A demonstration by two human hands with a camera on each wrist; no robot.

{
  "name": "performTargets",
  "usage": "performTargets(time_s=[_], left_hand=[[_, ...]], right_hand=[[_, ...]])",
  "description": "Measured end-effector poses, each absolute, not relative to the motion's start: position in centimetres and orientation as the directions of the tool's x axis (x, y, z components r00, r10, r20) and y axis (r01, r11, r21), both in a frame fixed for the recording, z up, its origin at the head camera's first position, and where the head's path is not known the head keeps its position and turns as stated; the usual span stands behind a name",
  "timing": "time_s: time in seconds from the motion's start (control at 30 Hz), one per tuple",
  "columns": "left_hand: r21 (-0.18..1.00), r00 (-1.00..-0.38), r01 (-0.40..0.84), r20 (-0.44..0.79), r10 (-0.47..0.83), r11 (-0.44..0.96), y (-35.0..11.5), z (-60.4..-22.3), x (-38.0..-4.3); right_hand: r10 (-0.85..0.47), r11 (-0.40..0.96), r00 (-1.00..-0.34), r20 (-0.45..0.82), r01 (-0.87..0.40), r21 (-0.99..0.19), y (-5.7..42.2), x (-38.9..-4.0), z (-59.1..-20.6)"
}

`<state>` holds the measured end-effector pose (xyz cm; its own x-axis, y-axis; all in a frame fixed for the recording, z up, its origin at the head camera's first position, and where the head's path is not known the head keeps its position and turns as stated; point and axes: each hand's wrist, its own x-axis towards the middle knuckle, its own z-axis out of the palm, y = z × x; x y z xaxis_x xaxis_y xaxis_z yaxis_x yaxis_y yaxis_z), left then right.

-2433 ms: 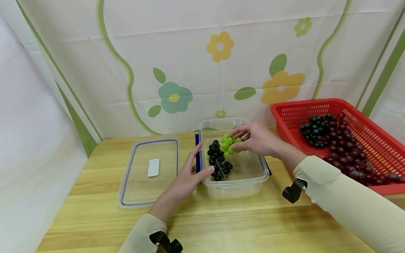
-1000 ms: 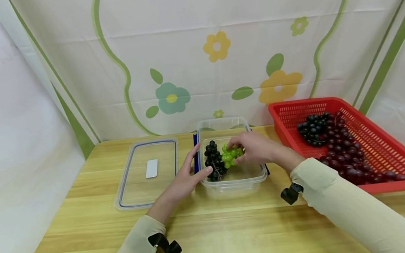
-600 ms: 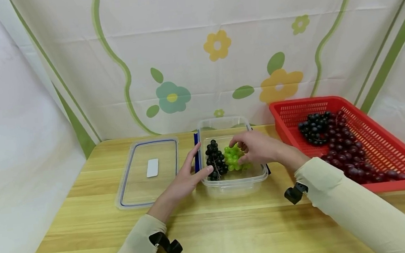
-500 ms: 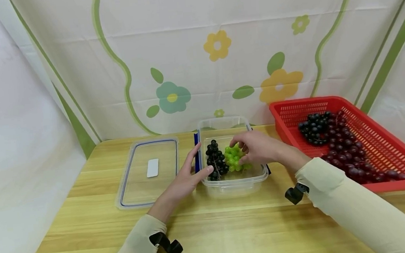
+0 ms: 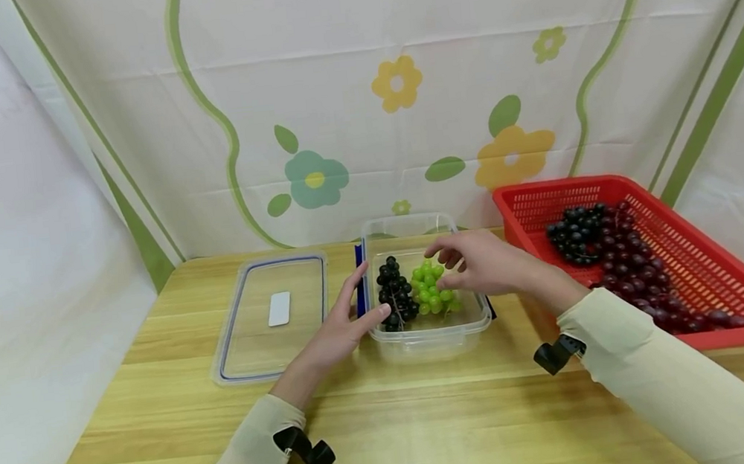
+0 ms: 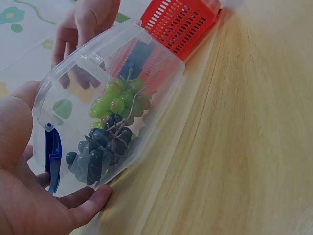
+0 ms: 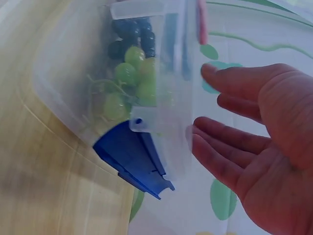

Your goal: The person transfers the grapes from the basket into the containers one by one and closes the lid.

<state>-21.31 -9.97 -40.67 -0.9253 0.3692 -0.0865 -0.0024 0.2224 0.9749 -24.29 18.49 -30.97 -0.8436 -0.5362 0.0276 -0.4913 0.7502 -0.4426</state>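
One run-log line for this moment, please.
left hand: at left side of clear container | right hand: empty, over container | container: green grapes beside black grapes | lid: off, on table

The left hand lies against a clear box, thumb and fingers either side of a blue latch. Through the plastic, green grapes touch dark grapes, a twisted stem over them. The right hand, fingers loose, shows past the rim. Beyond are a red basket on the wood table and printed cloth
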Motion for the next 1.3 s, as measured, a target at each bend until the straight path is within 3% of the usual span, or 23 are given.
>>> performTargets(time_s=[0.6, 0.9, 1.3], left_hand=[[0.975, -0.927, 0.008, -0.076, 0.367, 0.222, -10.1, -40.9, -21.4], [0.978, -0.927, 0.003, -0.076, 0.368, 0.210, -10.1, -40.9, -21.4], [0.977, -0.927, 0.003, -0.078, 0.366, 0.215, -10.0, -40.9, -21.4]], right_hand=[[-0.441, 0.624, -0.896, 0.043, -0.341, -0.703, 22.5, -24.2, -29.7], [-0.367, 0.639, -0.929, 0.040, -0.284, -0.715, 25.4, -23.6, -28.8], [-0.206, 0.734, -0.975, 0.090, -0.214, -0.645, 30.5, -22.9, -26.9]])
